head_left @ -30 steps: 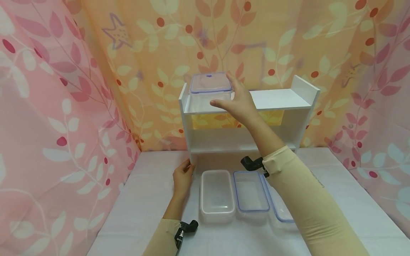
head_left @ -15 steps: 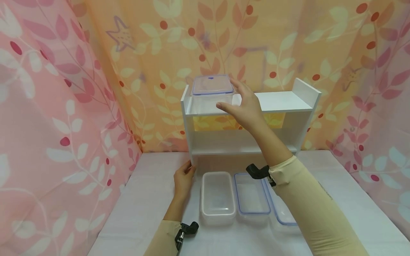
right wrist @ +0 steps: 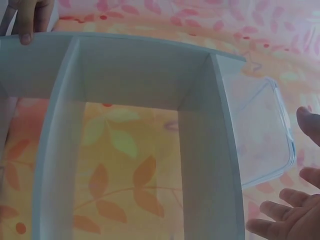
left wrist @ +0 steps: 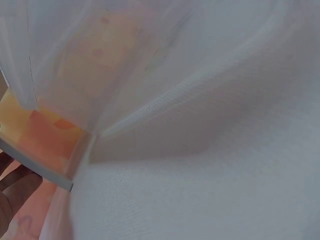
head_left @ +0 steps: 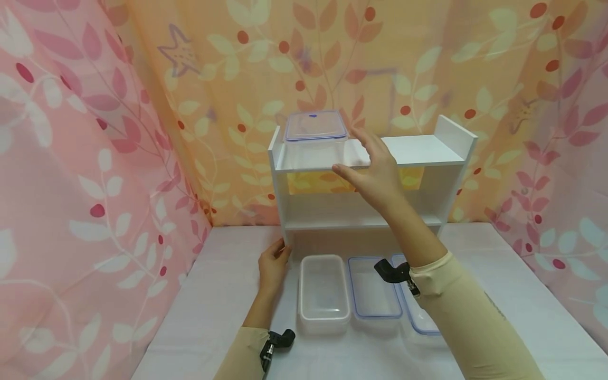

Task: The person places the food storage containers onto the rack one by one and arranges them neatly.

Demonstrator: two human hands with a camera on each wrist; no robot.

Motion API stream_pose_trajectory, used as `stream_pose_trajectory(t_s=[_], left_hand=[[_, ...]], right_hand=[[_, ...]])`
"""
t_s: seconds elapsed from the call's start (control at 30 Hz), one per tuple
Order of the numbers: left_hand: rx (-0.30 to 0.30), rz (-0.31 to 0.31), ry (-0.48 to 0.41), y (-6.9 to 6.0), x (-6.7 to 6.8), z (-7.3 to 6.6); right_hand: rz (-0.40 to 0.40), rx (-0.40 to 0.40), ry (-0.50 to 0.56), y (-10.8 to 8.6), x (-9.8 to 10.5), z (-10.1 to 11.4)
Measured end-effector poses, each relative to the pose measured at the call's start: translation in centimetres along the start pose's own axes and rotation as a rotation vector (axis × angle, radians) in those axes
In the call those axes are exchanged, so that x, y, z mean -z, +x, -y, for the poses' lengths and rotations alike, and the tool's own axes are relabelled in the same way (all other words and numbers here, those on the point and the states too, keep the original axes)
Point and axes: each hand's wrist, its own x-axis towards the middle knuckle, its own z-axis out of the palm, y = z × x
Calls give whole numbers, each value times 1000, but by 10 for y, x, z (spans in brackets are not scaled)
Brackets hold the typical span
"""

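Observation:
A clear container with a blue-rimmed lid (head_left: 315, 126) stands at the left end of the white shelf's top board (head_left: 418, 150). Just right of it, the right hand (head_left: 377, 171) is spread with thumb and fingers apart, touching nothing. In the right wrist view this hand (right wrist: 295, 210) shows a gap between it and the container (right wrist: 262, 132). Low at the shelf's left side panel, the left hand (head_left: 273, 269) grips the front edge; the left wrist view shows its fingers (left wrist: 22, 182) around the panel (left wrist: 37, 167).
On the white-covered table (head_left: 199, 316), in front of the shelf, stand a container with a whitish lid (head_left: 324, 287), a blue-rimmed one (head_left: 375, 295) and another blue-rimmed one (head_left: 420, 316) partly behind the right forearm. Patterned curtains (head_left: 228, 174) hang behind and at both sides.
The right hand has moved away to the right from the container on the top board, which stays where it was. The left hand keeps its place on the side panel.

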Motion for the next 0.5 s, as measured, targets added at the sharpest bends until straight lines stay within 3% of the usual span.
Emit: stream_pose_trajectory(t_s=[0.33,0.5], left_hand=[[-38,-4,-5,0,-3,2],[-23,-12,-4,-1,-3,2]], right_hand=[[-15,-7,5,-23,9,-6],[19,10,32,-35,15,-6]])
